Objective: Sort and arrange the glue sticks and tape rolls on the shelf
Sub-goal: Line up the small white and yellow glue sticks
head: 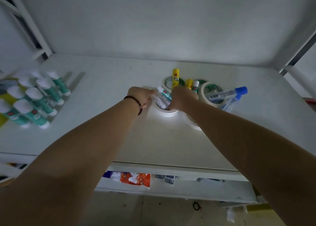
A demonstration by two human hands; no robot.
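Both my hands reach into a pile of glue and tape at the middle of the white shelf [106, 75]. My left hand [141, 96] has its fingers curled at the left side of a white tape roll [166, 113]. Teal-and-white glue sticks [164, 95] lie across that roll. My right hand [183, 99] is curled over the same roll's right side; what it holds is hidden. Behind stand yellow glue sticks [175, 78] among more tape rolls [203, 93]. Blue-capped glue pens [227, 94] lie across the right roll. Another roll [194, 124] sits under my right forearm.
Several teal glue sticks [36, 99] stand in rows at the shelf's left side, with yellow items beside them at the left edge. White shelf posts rise at the back left and right. A lower shelf holds orange and blue packets [135, 178].
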